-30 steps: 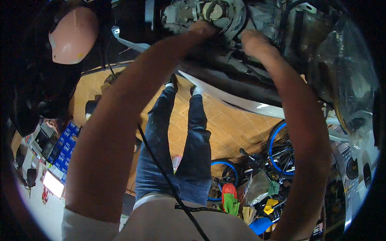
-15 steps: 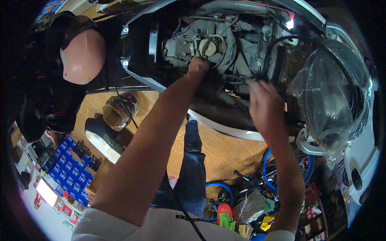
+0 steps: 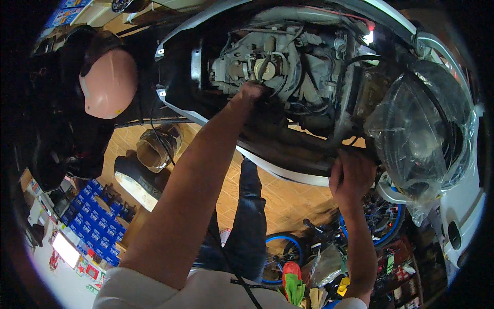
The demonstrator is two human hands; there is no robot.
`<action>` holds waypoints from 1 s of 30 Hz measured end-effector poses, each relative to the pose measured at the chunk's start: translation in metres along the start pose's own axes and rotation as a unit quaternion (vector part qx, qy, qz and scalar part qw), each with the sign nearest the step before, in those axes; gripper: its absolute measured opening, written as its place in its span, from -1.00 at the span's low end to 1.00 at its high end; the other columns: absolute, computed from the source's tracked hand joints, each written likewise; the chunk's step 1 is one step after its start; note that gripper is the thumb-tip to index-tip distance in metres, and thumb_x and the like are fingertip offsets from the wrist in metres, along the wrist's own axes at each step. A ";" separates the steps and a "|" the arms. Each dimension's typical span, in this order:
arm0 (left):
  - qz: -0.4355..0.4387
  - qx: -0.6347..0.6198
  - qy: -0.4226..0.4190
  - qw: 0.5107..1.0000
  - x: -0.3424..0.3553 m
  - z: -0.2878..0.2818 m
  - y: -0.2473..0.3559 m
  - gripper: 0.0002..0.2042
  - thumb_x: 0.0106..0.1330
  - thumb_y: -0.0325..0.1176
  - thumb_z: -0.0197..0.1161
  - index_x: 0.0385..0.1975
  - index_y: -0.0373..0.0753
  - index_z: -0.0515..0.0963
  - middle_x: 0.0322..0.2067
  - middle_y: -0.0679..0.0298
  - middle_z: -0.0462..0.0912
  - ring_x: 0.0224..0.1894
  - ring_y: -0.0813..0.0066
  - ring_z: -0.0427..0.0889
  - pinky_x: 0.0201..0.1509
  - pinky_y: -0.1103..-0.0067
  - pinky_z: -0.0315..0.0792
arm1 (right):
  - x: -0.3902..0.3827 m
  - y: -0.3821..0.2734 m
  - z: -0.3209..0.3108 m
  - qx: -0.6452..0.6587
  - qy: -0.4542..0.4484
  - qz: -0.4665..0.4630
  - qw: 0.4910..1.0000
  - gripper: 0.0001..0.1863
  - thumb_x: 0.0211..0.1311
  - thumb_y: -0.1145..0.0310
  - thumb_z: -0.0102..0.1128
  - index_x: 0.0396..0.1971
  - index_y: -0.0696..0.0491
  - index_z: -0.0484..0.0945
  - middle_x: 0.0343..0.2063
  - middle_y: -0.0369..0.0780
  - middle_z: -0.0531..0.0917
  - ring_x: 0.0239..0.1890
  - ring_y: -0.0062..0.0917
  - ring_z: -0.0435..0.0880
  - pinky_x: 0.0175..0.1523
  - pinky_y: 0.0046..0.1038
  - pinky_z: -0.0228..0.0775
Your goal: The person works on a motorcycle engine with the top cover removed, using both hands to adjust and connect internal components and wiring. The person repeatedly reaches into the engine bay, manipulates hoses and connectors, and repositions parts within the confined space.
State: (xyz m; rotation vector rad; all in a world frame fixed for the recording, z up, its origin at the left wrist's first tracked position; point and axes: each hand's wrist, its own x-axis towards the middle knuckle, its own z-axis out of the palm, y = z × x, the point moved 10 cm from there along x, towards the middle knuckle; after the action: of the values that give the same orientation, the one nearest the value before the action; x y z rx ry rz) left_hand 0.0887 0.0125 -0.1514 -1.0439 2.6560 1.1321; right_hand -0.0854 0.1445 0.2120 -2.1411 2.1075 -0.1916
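My left hand (image 3: pixel 252 90) reaches into the exposed engine (image 3: pixel 272 51) of a scooter, just below a round brass-coloured cap (image 3: pixel 266 69); its fingertips are hidden among dark parts and hoses. My right hand (image 3: pixel 354 172) is at the near, lower edge of the scooter's black inner body (image 3: pixel 288 147), toward the right, with fingers bent over that edge and thumb down. The white outer panel (image 3: pixel 283 169) runs along the near side. Right of the engine, a large clear plastic bag (image 3: pixel 406 134) covers an object I cannot make out, with a black cable or hose across it.
A pink helmet (image 3: pixel 107 82) rests on black surfaces at left. Below lie a brown container (image 3: pixel 157 149), a black-and-white part (image 3: pixel 134 188) on the tiled floor (image 3: pixel 290 198), stacked blue boxes (image 3: pixel 95 224), bicycles with blue rims (image 3: pixel 391 226) and piled items (image 3: pixel 329 262).
The view has shifted, showing more of the engine and bag. My right hand has moved from among the engine parts down to the body's near edge. My left hand stays at the engine.
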 end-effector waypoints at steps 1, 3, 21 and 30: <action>-0.012 -0.046 0.032 0.998 -0.004 -0.007 0.004 -0.76 0.18 -0.33 0.16 -0.18 -0.18 0.63 -0.17 0.12 0.67 -0.14 0.15 0.65 -0.05 0.38 0.54 | -0.001 0.001 0.002 -0.007 -0.007 0.007 1.000 -0.80 0.15 0.40 0.17 -0.21 0.03 0.60 -0.26 -0.23 0.63 -0.11 -0.32 0.55 0.00 -0.25 0.29; -0.133 -0.207 0.027 0.969 -0.007 -0.005 -0.007 -0.74 0.15 -0.40 0.16 -0.16 -0.20 0.62 -0.20 0.06 0.65 -0.16 0.10 0.64 -0.06 0.37 0.55 | -0.002 0.002 0.003 -0.016 -0.015 0.011 1.000 -0.81 0.15 0.39 0.17 -0.21 0.02 0.60 -0.28 -0.24 0.64 -0.13 -0.34 0.56 -0.02 -0.25 0.30; -0.131 -0.309 -0.154 0.929 -0.012 0.010 -0.020 -0.73 0.32 -0.29 0.06 -0.11 -0.21 0.61 -0.14 0.13 0.64 -0.10 0.22 0.60 -0.03 0.38 0.48 | 0.030 -0.031 0.002 0.082 0.076 0.122 0.986 -0.87 0.10 0.38 0.26 -0.33 0.02 0.60 -0.38 -0.23 0.61 -0.32 -0.33 0.59 -0.26 -0.23 0.40; -0.134 -0.307 -0.054 0.941 -0.018 0.005 -0.020 -0.78 0.25 -0.25 0.09 -0.27 -0.19 0.60 -0.31 0.07 0.60 -0.19 0.10 0.57 -0.09 0.27 0.43 | 0.115 -0.015 0.210 -0.066 -0.330 0.113 0.935 -0.86 0.09 0.42 0.18 -0.34 0.00 0.67 -0.34 -0.17 0.68 -0.26 -0.26 0.70 -0.20 -0.20 0.57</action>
State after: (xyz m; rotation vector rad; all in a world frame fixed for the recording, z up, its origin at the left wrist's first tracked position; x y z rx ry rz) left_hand 0.1136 0.0163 -0.1617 -1.3202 2.0179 1.9336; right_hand -0.0302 0.0305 0.0082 -1.6595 1.9464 0.6204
